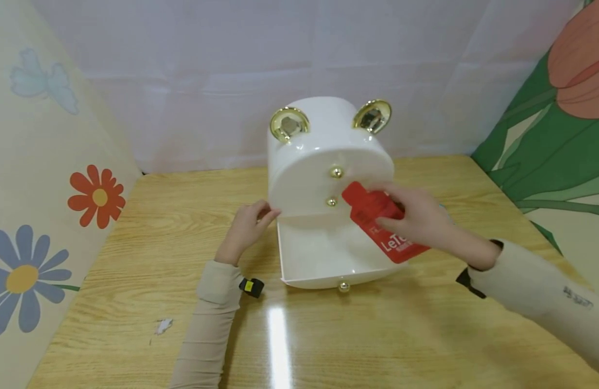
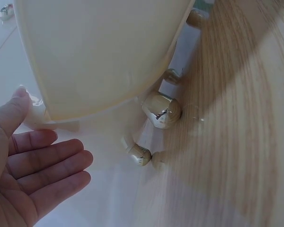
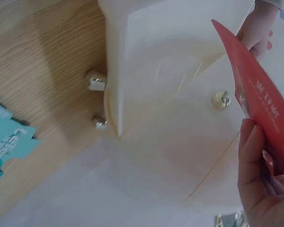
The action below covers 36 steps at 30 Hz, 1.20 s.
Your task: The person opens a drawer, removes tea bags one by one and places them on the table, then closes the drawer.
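A white storage box (image 1: 318,189) with gold-rimmed ears and gold knobs stands on the table, its lower drawer (image 1: 328,246) pulled out. Between thumb and fingers, my right hand (image 1: 416,216) holds a flat red pouch (image 1: 382,221) with white lettering, tilted over the drawer's right side. The right wrist view shows the same pouch (image 3: 265,90) edge-on above the box front. My left hand (image 1: 248,224) is at the box's left side, thumb and forefinger by the top of the drawer wall. In the left wrist view, its other fingers (image 2: 57,158) are extended and loose.
A teal packet (image 3: 12,135) lies on the table to the right of the box, mostly behind my right hand in the head view. A small white scrap (image 1: 164,326) lies at the front left. A pale cloth (image 1: 207,81) hangs behind, with flower-painted panels (image 1: 100,197) at both sides.
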Available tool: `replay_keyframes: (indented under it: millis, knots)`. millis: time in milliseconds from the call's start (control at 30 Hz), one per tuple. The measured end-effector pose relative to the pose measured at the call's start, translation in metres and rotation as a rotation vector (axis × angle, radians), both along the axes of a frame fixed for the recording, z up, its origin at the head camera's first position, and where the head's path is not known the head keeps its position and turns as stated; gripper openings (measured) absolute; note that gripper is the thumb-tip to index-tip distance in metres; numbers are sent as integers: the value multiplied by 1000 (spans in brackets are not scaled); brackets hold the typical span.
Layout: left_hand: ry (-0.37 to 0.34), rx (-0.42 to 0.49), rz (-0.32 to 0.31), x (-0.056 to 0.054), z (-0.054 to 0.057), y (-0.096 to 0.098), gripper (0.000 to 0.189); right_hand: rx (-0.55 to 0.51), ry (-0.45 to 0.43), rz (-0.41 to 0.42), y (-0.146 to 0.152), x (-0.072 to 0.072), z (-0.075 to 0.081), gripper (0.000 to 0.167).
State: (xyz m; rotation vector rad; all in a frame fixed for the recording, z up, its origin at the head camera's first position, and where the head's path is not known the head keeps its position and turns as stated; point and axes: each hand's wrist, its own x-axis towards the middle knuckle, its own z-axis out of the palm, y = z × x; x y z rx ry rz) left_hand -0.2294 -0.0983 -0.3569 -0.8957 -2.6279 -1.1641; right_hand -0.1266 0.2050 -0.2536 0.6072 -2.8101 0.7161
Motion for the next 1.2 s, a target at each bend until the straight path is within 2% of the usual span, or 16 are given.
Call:
replay_keyframes:
  millis: [267,467,633,767,967,1200]
  knots:
    - [-5,-8,15,1,2,-1,25,-61,62,-16,33,-4,-2,52]
    - [1,-20,17,0,2,-2,26,14,99,-93,57,-8,-2,53]
    - [-9,-25,14,0,2,-2,26,67,127,-193,78,-14,-3,52]
    - [-10,-19,12,1,2,-2,25,75,89,-273,96,-19,-6,51]
    - [11,-11,8,0,0,-1,24,24,-29,-351,121,-29,-15,53]
    - [21,-7,10,1,1,0,23,-7,-122,-433,152,-40,-34,56]
